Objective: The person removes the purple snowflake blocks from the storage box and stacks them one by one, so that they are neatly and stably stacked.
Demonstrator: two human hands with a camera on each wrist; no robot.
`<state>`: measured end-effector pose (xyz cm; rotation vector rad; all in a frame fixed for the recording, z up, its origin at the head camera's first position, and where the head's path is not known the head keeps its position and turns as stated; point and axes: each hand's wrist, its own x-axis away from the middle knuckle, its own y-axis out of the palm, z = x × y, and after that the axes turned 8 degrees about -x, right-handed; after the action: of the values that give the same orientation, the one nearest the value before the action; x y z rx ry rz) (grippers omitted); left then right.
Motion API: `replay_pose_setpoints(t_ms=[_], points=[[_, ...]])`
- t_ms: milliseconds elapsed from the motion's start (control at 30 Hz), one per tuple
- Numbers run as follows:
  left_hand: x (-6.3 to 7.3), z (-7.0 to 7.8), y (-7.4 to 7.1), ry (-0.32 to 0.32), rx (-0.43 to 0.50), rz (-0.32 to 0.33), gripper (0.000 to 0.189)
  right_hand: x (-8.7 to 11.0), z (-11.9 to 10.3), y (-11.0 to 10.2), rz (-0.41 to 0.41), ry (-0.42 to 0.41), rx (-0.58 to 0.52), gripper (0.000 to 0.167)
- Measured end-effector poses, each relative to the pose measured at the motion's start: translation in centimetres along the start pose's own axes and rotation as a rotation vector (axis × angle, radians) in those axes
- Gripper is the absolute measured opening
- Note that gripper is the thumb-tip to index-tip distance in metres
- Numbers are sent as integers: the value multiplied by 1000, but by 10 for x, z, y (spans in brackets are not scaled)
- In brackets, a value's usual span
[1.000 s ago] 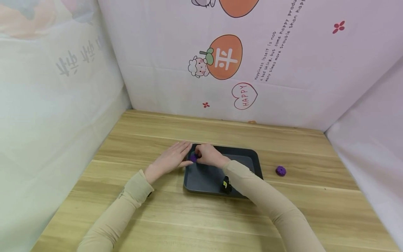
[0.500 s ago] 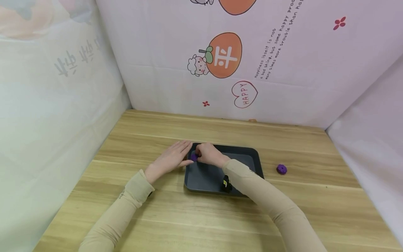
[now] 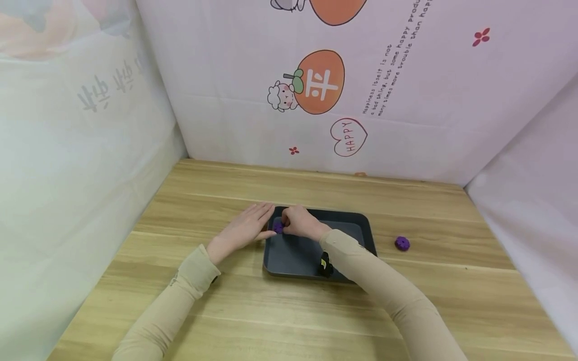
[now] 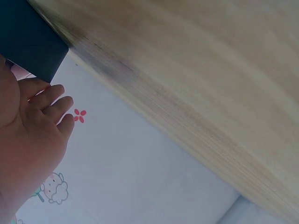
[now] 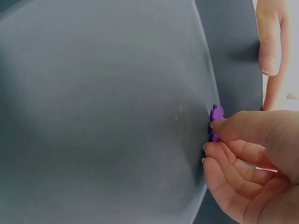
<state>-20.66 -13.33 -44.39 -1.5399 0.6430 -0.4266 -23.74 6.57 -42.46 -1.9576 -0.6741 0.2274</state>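
Note:
A dark grey rectangular tray lies on the wooden table. Inside its far left corner is a small purple flower-shaped piece. My right hand pinches this purple piece between thumb and fingers, low by the tray's end wall, in the right wrist view. Along the tray's left rim lies my left hand, its fingers extended and its thumb reaching over the edge. In the left wrist view the left hand is beside a corner of the tray.
Right of the tray, a second purple flower-shaped piece lies on the wooden table. A printed white cloth stands behind the table, with more white cloth on both sides. The black object under my right cuff is the wrist camera.
Both hands stay at the tray's left end, the right one still holding the purple piece. The head view shifts only slightly.

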Motion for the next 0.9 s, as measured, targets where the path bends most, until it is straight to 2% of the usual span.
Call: replay_pose_setpoints(t_ms=[500,733,900], points=[[-1,1,2,-6,14,-1,75,15,9,-11,10,-2,-50,18],[-1,1,3,0,30,-12,76,30,23,-20,31,10,-65,16],[-2,1,3,6,23,4,76,43,34,-28,44,20,-70,17]])
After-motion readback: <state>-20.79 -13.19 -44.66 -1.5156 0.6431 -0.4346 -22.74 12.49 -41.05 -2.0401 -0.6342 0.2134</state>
